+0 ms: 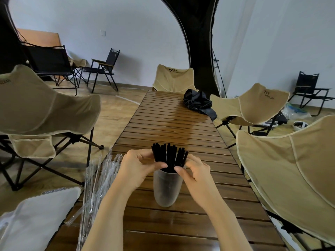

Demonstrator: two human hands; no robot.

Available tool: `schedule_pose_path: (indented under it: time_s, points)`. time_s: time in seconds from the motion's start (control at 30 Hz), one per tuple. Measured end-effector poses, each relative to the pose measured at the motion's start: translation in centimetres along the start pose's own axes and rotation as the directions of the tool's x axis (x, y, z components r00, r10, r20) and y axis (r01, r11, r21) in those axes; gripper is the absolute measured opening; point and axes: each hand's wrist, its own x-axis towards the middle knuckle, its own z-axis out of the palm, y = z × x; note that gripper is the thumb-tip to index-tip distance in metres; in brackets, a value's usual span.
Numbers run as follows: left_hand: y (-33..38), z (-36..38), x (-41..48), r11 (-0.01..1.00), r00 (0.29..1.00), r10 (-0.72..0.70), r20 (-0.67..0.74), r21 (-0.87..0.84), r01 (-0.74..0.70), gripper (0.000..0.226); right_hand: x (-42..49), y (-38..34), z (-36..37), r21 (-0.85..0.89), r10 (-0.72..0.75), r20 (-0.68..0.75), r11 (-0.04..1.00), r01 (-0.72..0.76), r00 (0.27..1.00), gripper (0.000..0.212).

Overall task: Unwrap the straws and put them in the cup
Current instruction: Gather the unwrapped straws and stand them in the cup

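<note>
**Both hands gather the straws above the cup**

The left hand (137,165) and the right hand (196,172) close in from either side on a bundle of black straws (169,156); each thumb presses the near side of the bundle just above the rim, and the curled fingers wrap round its far side, so the straws are pinched between the two hands, with only a narrow gap between the thumb tips; the straw tops fan out above the fingers. Directly beneath the grip stands the cup (167,191), frosted and translucent, upright, with the lower ends of the straws inside it; whether either hand touches the rim cannot be told. The cup rests on a slatted wooden table (172,116) that runs away from the hands. Beside the left forearm, at the table's left edge, lies a heap of clear plastic wrappers (97,178), apart from the cup. Well beyond the grip, toward the far right of the table, sits a crumpled black bag (197,102); beige folding chairs (45,105) stand on both sides of the table and at its far end.
</note>
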Motion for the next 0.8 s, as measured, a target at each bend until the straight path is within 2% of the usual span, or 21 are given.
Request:
schedule_pose_path:
  time_s: [0.07, 0.23, 0.33, 0.47, 0.6, 0.73, 0.8]
  points:
    - [0.0, 0.0, 0.0, 1.000, 1.000, 0.001, 0.000, -0.013, -0.001, 0.029, 0.1, 0.3, -0.1, 0.019, 0.028, -0.004, 0.999, -0.028, 1.000, 0.017]
    - [-0.2, 0.1, 0.1, 1.000, 1.000, 0.008, -0.010, -0.011, -0.008, 0.024, -0.2, 0.0, 0.1, -0.049, 0.010, 0.022, 0.999, -0.009, 1.000, 0.027]
    - [-0.2, 0.0, 0.1, 1.000, 1.000, 0.013, -0.024, 0.001, -0.013, 0.030, -0.3, -0.4, 0.0, -0.078, 0.058, 0.032, 0.995, -0.055, 0.998, 0.029]
    - [-0.3, 0.0, 0.1, 0.999, 1.000, 0.012, -0.020, 0.032, -0.012, 0.037, -0.5, -1.0, 0.0, -0.049, 0.066, 0.055, 0.997, -0.064, 0.996, 0.028]
    - [-0.2, -0.1, 0.0, 0.999, 0.999, 0.024, -0.021, 0.047, -0.023, 0.039, -0.9, -1.5, 0.0, -0.001, 0.073, 0.118, 0.997, -0.073, 0.990, 0.036]
    - [-0.2, -0.8, 0.0, 0.996, 0.999, 0.004, 0.045, 0.090, -0.008, 0.038, -1.1, -2.2, -0.4, 0.073, 0.093, 0.151, 0.992, -0.105, 0.984, 0.040]
    - [-0.1, -1.2, 0.1, 0.991, 0.998, -0.012, 0.067, 0.137, 0.002, 0.047, -1.1, -2.3, -0.5, 0.079, 0.083, 0.141, 0.992, -0.095, 0.987, 0.041]
